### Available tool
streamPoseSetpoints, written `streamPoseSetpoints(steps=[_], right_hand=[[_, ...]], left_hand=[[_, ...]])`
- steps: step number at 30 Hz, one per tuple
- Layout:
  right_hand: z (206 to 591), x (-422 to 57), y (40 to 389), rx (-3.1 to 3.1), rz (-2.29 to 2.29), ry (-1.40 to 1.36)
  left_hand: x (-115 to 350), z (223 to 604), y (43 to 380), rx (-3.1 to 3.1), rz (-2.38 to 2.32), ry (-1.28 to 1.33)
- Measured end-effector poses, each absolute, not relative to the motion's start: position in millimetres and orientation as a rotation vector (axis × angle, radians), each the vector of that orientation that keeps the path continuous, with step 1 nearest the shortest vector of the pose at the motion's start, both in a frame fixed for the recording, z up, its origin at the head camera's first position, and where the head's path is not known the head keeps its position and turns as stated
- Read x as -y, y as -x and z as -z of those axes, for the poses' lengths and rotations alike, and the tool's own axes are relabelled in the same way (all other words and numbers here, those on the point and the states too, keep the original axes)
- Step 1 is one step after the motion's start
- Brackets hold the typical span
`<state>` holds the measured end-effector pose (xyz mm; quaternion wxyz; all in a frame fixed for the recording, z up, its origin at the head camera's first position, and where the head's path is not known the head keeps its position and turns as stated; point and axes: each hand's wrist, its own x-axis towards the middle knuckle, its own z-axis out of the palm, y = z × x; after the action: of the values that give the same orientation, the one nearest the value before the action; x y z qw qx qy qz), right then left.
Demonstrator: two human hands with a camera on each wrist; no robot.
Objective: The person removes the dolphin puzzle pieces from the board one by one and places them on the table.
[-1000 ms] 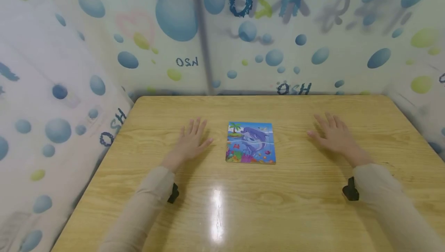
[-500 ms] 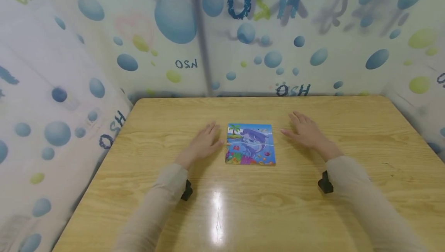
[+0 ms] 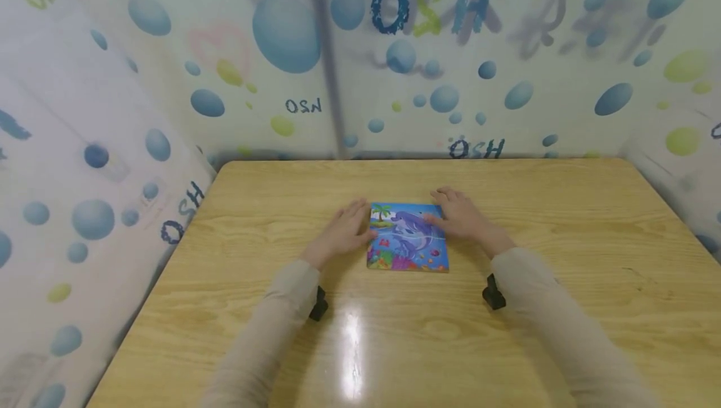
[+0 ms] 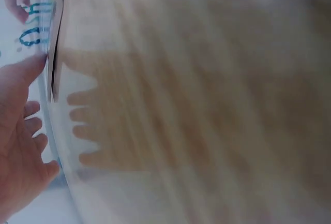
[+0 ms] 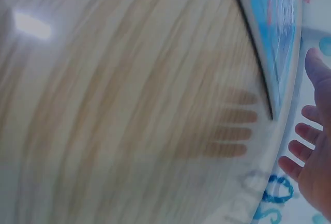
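A flat square board with a dolphin picture [image 3: 402, 248], much like a child's jigsaw puzzle, lies in the middle of the table. At its left edge is my left hand [image 3: 343, 233], fingers extended, thumb tip at the border. In the left wrist view, that thumb [image 4: 33, 71] meets the board's thin edge [image 4: 57, 38]. My right hand [image 3: 463, 219] is at the upper right corner, its thumb over the picture. The right wrist view shows the right fingers [image 5: 305, 131] spread and uncurled beside the board [image 5: 274, 43]; whether they touch it I cannot tell.
The wood-grain table [image 3: 428, 345] has a glossy top with a bright light reflection [image 3: 352, 351]. Pale wall sheets [image 3: 360, 70] printed with bubbles and letters stand along its back and sides. A small black device [image 3: 494, 292] sits at the right wrist.
Both hands have moved inward from either side to the dolphin board, the right hand travelling farther. The board has stayed in place on the table.
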<state>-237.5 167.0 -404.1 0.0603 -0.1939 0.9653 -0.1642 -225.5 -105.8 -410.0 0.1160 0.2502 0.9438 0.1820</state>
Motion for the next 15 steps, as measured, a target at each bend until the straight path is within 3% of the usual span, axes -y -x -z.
streamPoseSetpoints(steps=[15], right_hand=[[398,-114,247,-2.89,0.503,0.741]], left_hand=[[100,413,238,-2.675,-0.541,-0.708]])
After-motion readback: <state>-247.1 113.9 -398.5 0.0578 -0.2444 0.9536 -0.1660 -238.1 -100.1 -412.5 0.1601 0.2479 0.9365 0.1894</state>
